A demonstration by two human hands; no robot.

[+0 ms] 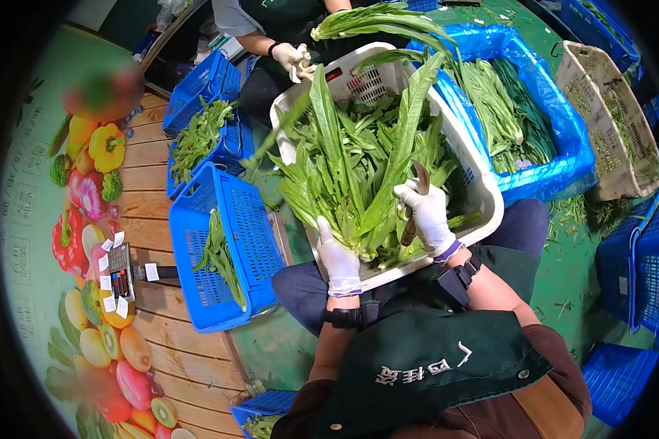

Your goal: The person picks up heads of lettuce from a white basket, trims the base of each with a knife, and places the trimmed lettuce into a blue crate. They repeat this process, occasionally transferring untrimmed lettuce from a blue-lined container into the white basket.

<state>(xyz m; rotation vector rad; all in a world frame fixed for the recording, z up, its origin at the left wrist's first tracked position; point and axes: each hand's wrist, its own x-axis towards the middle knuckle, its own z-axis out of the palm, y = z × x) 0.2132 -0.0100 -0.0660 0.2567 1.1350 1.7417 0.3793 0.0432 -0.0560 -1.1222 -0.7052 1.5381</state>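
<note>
My left hand (338,260), in a white glove, is closed around the base of a leafy lettuce (344,183), whose long pointed leaves fan up and away from me. Gripped in my gloved right hand (428,216) is a small curved knife (421,178); its hooked end sticks up past the fingers, close to the leaves. Both hands are over the near end of a white crate (490,208) resting by my lap. Loose green leaves (373,121) fill much of that crate.
Across from me, a person's gloved hand (293,60) is near another lettuce (377,22). A blue lined crate (575,164) with greens stands right, beside a beige crate (608,117). Blue baskets (252,249) holding leaves stand left, by wooden slats (176,329).
</note>
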